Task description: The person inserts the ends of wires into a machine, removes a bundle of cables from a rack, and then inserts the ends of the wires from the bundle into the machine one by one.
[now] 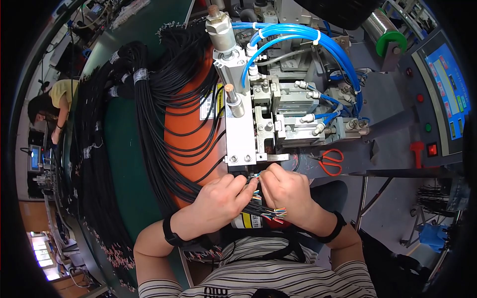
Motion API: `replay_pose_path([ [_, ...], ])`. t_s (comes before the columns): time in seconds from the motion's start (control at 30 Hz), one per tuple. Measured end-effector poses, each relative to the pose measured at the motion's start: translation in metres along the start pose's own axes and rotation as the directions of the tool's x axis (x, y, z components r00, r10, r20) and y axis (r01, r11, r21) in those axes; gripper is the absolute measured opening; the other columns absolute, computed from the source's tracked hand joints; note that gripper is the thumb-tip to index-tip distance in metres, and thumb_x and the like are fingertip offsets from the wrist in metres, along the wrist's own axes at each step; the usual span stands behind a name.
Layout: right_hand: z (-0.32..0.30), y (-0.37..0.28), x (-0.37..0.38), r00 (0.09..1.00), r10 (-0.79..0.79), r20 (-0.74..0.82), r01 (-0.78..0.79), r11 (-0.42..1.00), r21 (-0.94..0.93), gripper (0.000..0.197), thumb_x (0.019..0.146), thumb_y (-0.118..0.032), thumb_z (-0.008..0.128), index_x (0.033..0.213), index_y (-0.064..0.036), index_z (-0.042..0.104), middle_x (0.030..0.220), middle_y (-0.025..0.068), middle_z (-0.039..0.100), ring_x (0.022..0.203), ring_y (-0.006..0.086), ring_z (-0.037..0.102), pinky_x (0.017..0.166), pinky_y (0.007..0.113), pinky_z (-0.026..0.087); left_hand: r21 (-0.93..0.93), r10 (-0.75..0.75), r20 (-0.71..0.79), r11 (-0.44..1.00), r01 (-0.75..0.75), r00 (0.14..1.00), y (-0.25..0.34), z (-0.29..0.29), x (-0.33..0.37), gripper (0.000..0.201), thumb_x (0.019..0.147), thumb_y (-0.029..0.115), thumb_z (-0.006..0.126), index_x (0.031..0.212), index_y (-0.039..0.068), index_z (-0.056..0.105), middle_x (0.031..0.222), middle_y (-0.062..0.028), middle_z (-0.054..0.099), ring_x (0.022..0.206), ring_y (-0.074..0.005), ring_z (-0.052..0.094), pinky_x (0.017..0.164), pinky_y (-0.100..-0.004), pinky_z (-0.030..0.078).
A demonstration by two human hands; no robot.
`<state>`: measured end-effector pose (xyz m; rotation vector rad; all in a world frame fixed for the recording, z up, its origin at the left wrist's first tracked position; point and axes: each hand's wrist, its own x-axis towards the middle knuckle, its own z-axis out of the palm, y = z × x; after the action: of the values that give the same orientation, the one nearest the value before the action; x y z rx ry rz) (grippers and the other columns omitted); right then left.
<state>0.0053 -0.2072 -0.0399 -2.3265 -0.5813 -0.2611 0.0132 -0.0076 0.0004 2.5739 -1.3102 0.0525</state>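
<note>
At the front edge of a metal machine [241, 136], my left hand [221, 198] and my right hand [285, 191] meet, fingertips almost touching. Both are closed in a pinch on thin coloured wires [256, 175] at the end of a black cable. My fingers hide most of those wires. Below my hands, more black cables [243, 204] end in stripped, fanned-out coloured wires [278, 214]. A thick bundle of black cables [154, 129] runs down on the left, with several single cables looping over an orange surface [186, 126] to the machine.
Red-handled scissors [330, 162] lie right of my right hand. Blue air hoses [308, 32] arch over the machine. A control screen [447, 94] stands at the right, near a solder wire spool [385, 32]. Cable bundles cover the green table [124, 164]; another person [57, 104] works far left.
</note>
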Motion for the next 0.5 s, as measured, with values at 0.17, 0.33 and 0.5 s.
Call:
replay_pose_path([
  [0.17, 0.000, 0.008, 0.003, 0.999, -0.006, 0.043, 0.006, 1.000, -0.017, 0.006, 0.080, -0.006, 0.069, 0.082, -0.0024, 0.063, 0.078, 0.0088, 0.062, 0.055, 0.0285, 0.061, 0.048, 0.036, 0.048, 0.041, 0.002, -0.006, 0.999, -0.002, 1.000, 0.002, 0.001, 0.007, 0.049, 0.072, 0.011, 0.062, 0.119, 0.000, 0.063, 0.082, -0.0055, 0.048, 0.071, -0.0198, 0.052, 0.058, -0.0306, 0.046],
  [0.33, 0.003, 0.004, 0.002, 0.990, 0.008, -0.139, 0.005, 0.996, 0.089, 0.008, 0.078, -0.004, 0.070, 0.083, -0.0024, 0.064, 0.076, 0.0087, 0.063, 0.056, 0.0294, 0.062, 0.048, 0.035, 0.048, 0.049, -0.022, 0.001, 0.999, 0.022, 1.000, 0.002, 0.002, 0.006, 0.047, 0.073, 0.012, 0.061, 0.119, 0.001, 0.064, 0.084, -0.0061, 0.049, 0.072, -0.0203, 0.054, 0.059, -0.0318, 0.046],
  [0.5, 0.007, 0.013, 0.000, 0.991, -0.036, -0.133, 0.048, 0.995, 0.089, 0.008, 0.078, -0.001, 0.070, 0.085, -0.0014, 0.065, 0.073, 0.0075, 0.063, 0.055, 0.0239, 0.063, 0.047, 0.031, 0.047, 0.033, -0.037, -0.034, 0.999, 0.038, 0.999, -0.001, -0.001, 0.009, 0.040, 0.074, 0.007, 0.061, 0.113, 0.000, 0.063, 0.090, -0.0075, 0.054, 0.079, -0.0225, 0.058, 0.070, -0.0339, 0.050],
])
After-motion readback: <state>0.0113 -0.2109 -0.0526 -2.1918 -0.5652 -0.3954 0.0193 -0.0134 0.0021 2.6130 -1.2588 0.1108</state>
